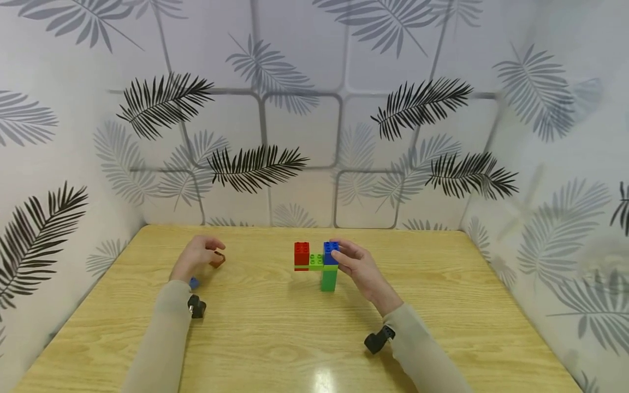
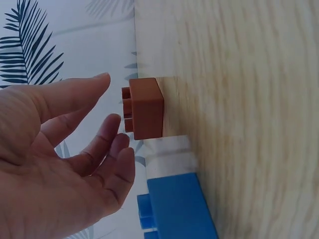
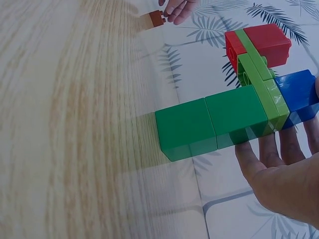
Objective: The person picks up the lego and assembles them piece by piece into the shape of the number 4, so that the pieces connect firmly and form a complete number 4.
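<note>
Over a reddish-brown brick [image 2: 147, 109] on the left of the table, my left hand [image 1: 196, 256] hovers with bent, parted fingers. In the left wrist view a gap shows between its fingertips and the brick's studs. A blue brick [image 2: 179, 206] lies nearer to me, by the left wrist. My right hand [image 1: 361, 273] holds the blue top brick [image 1: 331, 254] of a built brick structure, thumb in front and fingers behind. Below are lime green pieces [image 1: 316, 261] and two stacked green bricks [image 3: 209, 122]. A red brick [image 1: 302, 252] tops the lime arm's left end, with a red piece below.
The wooden table [image 1: 275, 338] runs back to a wall [image 1: 304, 196] with a leaf pattern. Further patterned walls stand at the left and right. Each wrist wears a small black camera.
</note>
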Demonstrator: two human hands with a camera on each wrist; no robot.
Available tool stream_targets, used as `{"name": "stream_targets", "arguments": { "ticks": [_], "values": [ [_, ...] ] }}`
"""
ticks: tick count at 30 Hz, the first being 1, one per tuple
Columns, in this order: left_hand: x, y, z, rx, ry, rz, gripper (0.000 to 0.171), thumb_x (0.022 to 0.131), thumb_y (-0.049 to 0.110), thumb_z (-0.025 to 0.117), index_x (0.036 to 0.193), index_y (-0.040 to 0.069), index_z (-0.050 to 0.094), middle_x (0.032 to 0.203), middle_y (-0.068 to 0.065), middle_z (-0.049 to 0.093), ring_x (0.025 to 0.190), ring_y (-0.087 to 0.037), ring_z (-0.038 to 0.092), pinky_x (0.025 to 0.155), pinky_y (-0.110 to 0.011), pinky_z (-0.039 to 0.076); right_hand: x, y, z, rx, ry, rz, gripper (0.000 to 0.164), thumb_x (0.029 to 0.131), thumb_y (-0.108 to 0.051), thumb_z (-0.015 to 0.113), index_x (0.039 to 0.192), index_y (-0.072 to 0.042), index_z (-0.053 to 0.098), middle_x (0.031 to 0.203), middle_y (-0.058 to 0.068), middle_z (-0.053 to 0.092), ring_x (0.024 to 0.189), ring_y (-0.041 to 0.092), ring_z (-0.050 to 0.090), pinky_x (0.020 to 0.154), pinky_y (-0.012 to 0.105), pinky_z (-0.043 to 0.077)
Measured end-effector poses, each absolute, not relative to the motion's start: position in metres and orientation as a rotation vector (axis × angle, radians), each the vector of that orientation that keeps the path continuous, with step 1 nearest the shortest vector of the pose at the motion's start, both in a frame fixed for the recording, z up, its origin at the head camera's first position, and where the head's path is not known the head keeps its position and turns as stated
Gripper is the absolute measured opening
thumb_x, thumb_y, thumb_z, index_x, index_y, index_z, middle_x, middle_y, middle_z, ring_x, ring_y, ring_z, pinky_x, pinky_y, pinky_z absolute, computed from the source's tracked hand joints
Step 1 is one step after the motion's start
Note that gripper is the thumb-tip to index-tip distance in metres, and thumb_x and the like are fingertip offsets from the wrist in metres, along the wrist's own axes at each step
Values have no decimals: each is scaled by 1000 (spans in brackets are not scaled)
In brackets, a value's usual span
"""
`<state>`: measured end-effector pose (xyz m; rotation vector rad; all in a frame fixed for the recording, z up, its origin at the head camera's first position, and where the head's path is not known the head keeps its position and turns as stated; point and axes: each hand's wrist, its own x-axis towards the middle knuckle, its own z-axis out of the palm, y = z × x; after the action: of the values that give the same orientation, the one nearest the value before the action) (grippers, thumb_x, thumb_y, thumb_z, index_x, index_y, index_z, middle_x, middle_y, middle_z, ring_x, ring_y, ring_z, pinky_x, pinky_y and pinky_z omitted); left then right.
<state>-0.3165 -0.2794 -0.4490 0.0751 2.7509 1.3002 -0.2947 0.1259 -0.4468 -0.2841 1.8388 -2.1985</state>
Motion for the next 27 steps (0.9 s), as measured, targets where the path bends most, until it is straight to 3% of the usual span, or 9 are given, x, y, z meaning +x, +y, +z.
{"name": "stream_targets", "arguments": {
  "ticks": [7,10,14,18,27],
  "values": [
    [-319,-285,-450,44,2715,1233,42,88,-1,64,128,-9,56,136,-35,44,126,-48,42,105,-59,36,-295,126,-448,-293,1840,-2193,48,97,-19,62,142,-7,50,140,14,50,131,33,49,113,45,37],
    [-320,-286,-452,68,2714,1200,42,87,-3,66,128,-10,56,130,-33,51,121,-47,48,101,-57,42,-294,125,-448,-304,1833,-2195,48,97,-19,62,142,-6,49,141,15,50,131,33,48,113,45,36],
    [-320,-287,-456,93,2710,1148,43,86,-3,66,128,-7,58,127,-30,56,112,-41,55,85,-45,52,-294,126,-448,-304,1850,-2177,51,97,-22,64,143,-7,49,140,13,50,127,28,52,112,44,37],
    [-321,-285,-455,111,2706,1143,46,84,-3,67,129,-6,58,127,-28,57,109,-37,56,76,-37,51,-295,126,-448,-306,1865,-2169,50,97,-22,63,143,-8,49,140,14,50,119,19,57,112,43,39],
    [-324,-280,-458,206,2722,1211,52,80,-2,73,129,-10,57,121,-26,61,108,-34,59,86,-41,52,-297,126,-448,-317,1873,-2159,49,98,-20,61,143,-7,49,141,14,50,114,14,60,106,36,45]
  ]
}}
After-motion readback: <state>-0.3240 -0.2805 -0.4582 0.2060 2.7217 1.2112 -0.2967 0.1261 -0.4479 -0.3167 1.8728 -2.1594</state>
